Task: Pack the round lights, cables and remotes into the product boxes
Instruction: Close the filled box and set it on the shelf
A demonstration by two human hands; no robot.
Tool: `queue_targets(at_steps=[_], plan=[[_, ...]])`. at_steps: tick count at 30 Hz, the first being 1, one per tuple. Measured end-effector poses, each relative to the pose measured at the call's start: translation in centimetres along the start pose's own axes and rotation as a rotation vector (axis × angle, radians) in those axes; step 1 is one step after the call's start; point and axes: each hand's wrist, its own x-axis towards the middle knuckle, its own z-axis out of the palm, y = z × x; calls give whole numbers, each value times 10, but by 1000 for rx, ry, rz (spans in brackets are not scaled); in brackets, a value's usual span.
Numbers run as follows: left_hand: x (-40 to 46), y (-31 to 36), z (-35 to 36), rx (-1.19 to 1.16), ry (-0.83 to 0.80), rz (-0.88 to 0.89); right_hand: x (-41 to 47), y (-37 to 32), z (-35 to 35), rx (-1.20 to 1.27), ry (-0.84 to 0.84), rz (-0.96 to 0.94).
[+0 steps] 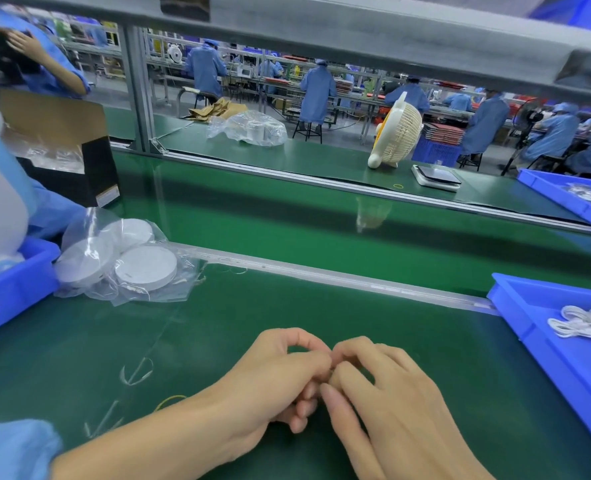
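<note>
Idling over bare green bench [287, 306], nothing packed yet. Bagged round lights [128, 261] far left, cables [588, 323] in blue tray [515, 306] right, open box [65, 147] back left; remotes not seen. Risk: loose bags sliding, stacked lights slipping out. Left hand [273, 382] and right hand [391, 400] curled, fingertips [325, 362] touching; can't tell if they're pinching anything.

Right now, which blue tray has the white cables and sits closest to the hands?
The blue tray at the near right, beside the right hand. Its white cables lie inside. The far tray sits across the belt; the left tray shows no cables.
</note>
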Motion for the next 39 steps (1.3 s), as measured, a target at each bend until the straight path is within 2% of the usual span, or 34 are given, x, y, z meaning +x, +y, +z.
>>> queue_targets(at_steps=[4, 6, 8, 10, 11, 13, 15, 17, 21, 25, 34, 39], plan=[[2, -4, 0, 171, 71, 123, -2, -4, 6, -86, -9, 13], [3, -4, -2, 227, 95, 158, -3, -4, 7, -60, -65, 32], [6, -3, -5, 225, 140, 149, -2, 2, 5, -14, -195, 58], [10, -1, -8, 148, 165, 92, 3, 10, -1, 170, -358, 116], [11, 0, -10, 102, 161, 56, 4, 13, -3, 341, -428, 145], [13, 2, -12, 3, 144, -9, 3, 21, -4, 616, -460, 176], [14, 4, -12, -94, 139, -57, 2, 25, -2, 684, -454, 168], [14, 3, -12, -161, 150, -78, -1, 27, 5, 572, -417, 91], [14, -3, -10, -141, 176, -20, -5, 22, 17, 145, -267, -136], [14, -1, -12, -124, 158, -9, -2, 30, 16, -72, -189, -187], [12, -1, -12, -125, 192, 37, -1, 32, 13, -197, -134, -237], [9, 3, -12, -175, 139, -4, -2, 19, 19, -231, -78, -284]])
